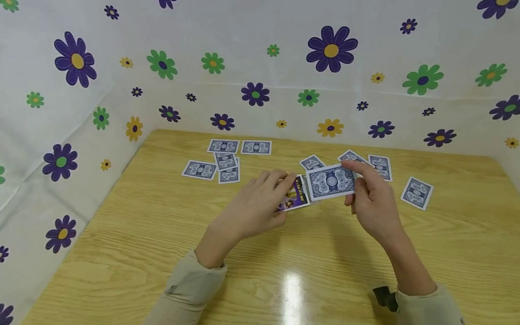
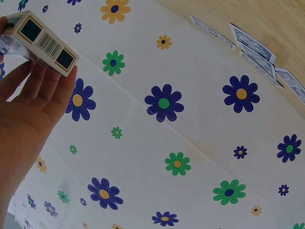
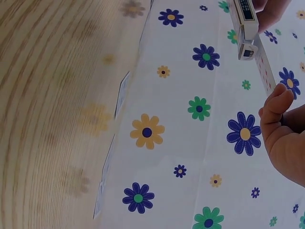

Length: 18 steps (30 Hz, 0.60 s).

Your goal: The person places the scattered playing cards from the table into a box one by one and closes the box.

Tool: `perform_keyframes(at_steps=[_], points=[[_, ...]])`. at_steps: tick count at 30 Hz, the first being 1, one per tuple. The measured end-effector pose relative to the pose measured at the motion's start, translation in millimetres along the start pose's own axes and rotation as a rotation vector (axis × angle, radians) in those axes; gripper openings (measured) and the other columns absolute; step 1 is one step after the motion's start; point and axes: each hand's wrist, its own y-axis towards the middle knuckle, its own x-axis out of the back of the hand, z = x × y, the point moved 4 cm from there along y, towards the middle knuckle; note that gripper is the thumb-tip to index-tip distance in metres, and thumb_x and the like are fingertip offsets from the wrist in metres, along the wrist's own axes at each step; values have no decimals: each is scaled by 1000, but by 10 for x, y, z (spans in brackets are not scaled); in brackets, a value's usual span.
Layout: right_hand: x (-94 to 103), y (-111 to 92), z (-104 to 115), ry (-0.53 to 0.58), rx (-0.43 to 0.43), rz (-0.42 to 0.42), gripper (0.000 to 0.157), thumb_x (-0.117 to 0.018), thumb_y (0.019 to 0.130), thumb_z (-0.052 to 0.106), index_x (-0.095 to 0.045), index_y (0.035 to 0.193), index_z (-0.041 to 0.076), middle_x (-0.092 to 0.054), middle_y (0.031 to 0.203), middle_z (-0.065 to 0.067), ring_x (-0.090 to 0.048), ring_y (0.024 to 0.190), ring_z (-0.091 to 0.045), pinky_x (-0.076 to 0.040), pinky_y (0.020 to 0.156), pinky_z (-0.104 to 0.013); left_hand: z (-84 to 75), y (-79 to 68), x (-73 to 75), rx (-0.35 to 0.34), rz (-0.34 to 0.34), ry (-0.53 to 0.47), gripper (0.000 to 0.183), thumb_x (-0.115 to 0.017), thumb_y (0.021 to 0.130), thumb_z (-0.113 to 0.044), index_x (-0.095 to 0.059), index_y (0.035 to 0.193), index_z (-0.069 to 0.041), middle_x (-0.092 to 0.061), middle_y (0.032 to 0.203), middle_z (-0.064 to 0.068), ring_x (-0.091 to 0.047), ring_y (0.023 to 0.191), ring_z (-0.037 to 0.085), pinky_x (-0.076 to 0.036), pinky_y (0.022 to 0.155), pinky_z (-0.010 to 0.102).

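Observation:
My left hand [image 1: 255, 203] grips a purple-fronted playing card box [image 1: 295, 198] above the table, and the box's barcode end [image 2: 46, 44] faces the left wrist camera. With thumb and fingers, my right hand [image 1: 377, 206] pinches a blue-backed playing card [image 1: 331, 182] by its right end. That card's left end lies right at the open mouth of the box. From the right wrist view, the box's flap [image 3: 248, 50] hangs open, and red marks show on the face of the card [image 3: 265, 69].
Blue-backed cards lie face down across the back of the wooden table [image 1: 140, 255]. Several form a left group [image 1: 199, 169], some overlapping; others lie behind the right hand, with one card [image 1: 417, 193] farther right. A flower-print cloth [image 1: 286, 72] stands behind the table and along its left.

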Motion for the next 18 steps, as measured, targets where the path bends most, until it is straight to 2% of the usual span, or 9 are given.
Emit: perform_keyframes(at_steps=[5,18], points=[[-3,-2,13,-4,-3,10,41,-34,104,-1,-58,137,8,-59,113,-16,-54,59,-17,-42,45,-21,-12,-3,11,-6,-3,0,73,-67,88,-23,-38,151,-3,-48,138,14,-51,123,29,-51,94,40],[-48,-22,28,5,-13,54,42,-35,103,-4,-57,137,6,-55,129,-15,-56,62,-13,-44,47,-21,-22,0,5,-12,-9,7,72,-67,88,-24,-38,151,-2,-48,138,14,-50,123,29,-51,94,40]])
